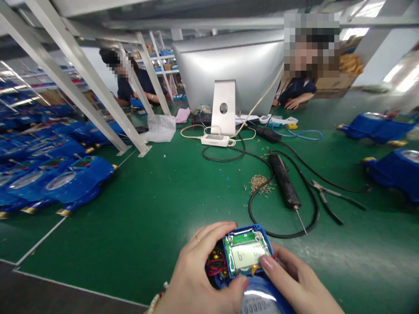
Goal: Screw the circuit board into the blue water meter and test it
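Low in the view, both hands hold a blue water meter (273, 293) whose display module (244, 255) has a green circuit board and a lit LCD. My left hand (199, 270) is wrapped round the module's left side, its thumb on the near edge beside the round dial. Red and black wires (216, 265) show in the gap under that hand. Gripping the right side is my right hand (297, 281), with its thumb on the LCD's lower right corner. An orange light glows just below the display. The meter's lower part is cut off by the frame.
A black electric screwdriver (284, 181) with a looped cable lies beyond the meter, near a pile of screws (260, 185) and pliers (330, 198). Blue meters (65, 183) crowd the left; more (393, 172) stand right. Behind are a monitor (225, 65) and two people.
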